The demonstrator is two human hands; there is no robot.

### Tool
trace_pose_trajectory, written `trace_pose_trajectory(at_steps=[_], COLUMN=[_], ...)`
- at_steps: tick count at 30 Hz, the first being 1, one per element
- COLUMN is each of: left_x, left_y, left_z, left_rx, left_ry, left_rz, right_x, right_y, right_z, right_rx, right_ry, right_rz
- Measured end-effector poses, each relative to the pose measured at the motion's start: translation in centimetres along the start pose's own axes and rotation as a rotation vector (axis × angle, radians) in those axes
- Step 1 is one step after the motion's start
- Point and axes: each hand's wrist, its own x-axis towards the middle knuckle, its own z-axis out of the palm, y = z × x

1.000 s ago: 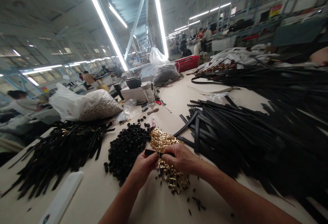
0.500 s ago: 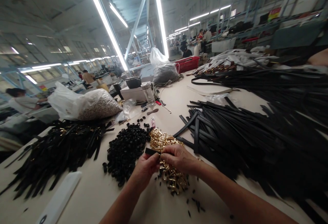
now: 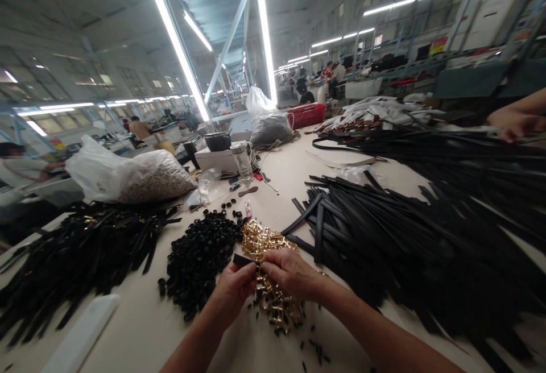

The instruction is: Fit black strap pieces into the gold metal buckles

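A short black strap (image 3: 242, 260) sticks out from between my two hands, over the heaps of small parts. My left hand (image 3: 234, 289) is closed on it, thumb on top. Against the strap's right end, my right hand (image 3: 286, 273) pinches with thumb and forefinger; whether a small metal piece is also in that pinch is hidden. Directly under and behind my right hand lies a heap of gold buckles (image 3: 267, 238). Left of it, close to my left hand, is a heap of small black loops (image 3: 200, 259).
Black straps pile up at right (image 3: 375, 219) and left (image 3: 85, 253). Behind stand a filled plastic bag (image 3: 145, 174), a glass jar (image 3: 242, 162) and a red basket (image 3: 307, 115). Another person's hand (image 3: 518, 117) is at the far right. A white bar (image 3: 83, 333) lies front left.
The view has shifted slightly, so the table's things sit a little further left and lower. More of the other person's hand shows at right. My hands keep their hold on the strap.
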Motion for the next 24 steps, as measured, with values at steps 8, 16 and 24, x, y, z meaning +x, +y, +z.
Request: trace_pose_trajectory(at_steps=[8,16,24], left_x=[0.0,0.1,0.1], left_y=[-0.3,0.4,0.7], left_z=[-0.2,-1.0,-1.1], left_rx=[0.084,0.028,-0.002], left_ry=[-0.008,-0.011,-0.022], left_rz=[0.007,0.029,0.026], right_x=[-0.1,0.3,0.1], right_y=[-0.5,0.6,0.2], right_z=[-0.1,0.4,0.1], right_rx=[0.114,0.424,0.477], right_ry=[-0.012,-0.083,-0.131], right_rz=[0.073,0.181,0.193])
